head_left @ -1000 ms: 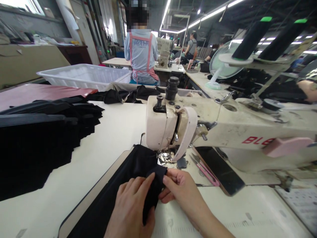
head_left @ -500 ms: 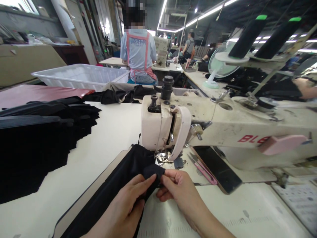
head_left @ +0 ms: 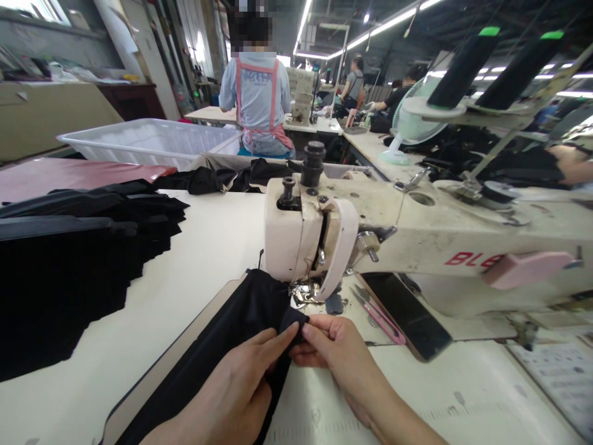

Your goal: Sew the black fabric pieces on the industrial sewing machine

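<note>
A length of black fabric [head_left: 222,337] runs from the near edge up to the presser foot [head_left: 306,293] of a cream sewing machine [head_left: 407,228]. My left hand [head_left: 241,377] lies over the fabric, its fingers closed on the edge close to the foot. Against those fingertips, my right hand [head_left: 336,346] pinches the fabric's corner between thumb and forefinger. Both hands are just in front of the needle area. The needle itself is hidden behind the pale finger guard [head_left: 340,247]. Beneath the fabric shows a beige template edge [head_left: 171,364].
Right of the foot lie pink-handled thread snips [head_left: 384,321] and a dark phone [head_left: 405,315]. A stack of black cut pieces [head_left: 69,266] covers the table's left side. Behind stand a white plastic bin [head_left: 148,139], a seated person [head_left: 256,99], and a fan [head_left: 407,123]. Two black thread cones [head_left: 466,68] rise at right.
My left fingertips have slid slightly forward and right along the fabric edge. My right hand's lower fingers have curled up closer to the fabric; the corner stays pinched.
</note>
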A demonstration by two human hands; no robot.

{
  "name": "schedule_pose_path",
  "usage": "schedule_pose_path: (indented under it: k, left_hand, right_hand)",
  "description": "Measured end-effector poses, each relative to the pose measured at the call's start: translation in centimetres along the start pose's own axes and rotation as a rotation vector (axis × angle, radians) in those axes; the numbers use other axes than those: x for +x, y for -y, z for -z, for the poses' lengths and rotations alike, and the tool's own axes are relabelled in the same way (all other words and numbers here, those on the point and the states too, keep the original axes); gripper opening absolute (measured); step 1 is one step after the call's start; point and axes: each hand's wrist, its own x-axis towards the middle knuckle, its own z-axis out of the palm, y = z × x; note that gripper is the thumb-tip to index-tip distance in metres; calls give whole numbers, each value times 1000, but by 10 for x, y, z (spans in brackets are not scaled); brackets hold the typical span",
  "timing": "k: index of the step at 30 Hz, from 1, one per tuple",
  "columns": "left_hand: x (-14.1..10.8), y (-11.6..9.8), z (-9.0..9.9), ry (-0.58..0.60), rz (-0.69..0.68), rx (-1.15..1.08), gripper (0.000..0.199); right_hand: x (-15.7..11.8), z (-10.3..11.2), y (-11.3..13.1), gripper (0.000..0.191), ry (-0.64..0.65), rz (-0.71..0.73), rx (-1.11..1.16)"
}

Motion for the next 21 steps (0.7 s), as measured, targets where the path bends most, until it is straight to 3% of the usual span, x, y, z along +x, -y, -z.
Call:
schedule_pose_path:
  k: [8,13,15,17,19,21]
  left_hand:
    - [1,2,-2,22,-78,-18,79]
    - [2,4,16,217,-23,-52,70]
    - [9,4,28,332,-14,-80,72]
    - [24,7,38,398,-29,-109,57]
    - [42,12,41,358,-31,-108,32]
    - [61,19,37,287,-8,-84,30]
  right_hand:
    - [-4,-4,3,27,36,17,16]
    - [-2,-5,0,38,32,31,18]
    - [0,-4,-2,39,18,39,17]
    - [2,-4,-4,39,2,45,10]
    - [4,-4,-5,40,-13,42,6]
    - [6,-5,-5,44,-29,36,-1]
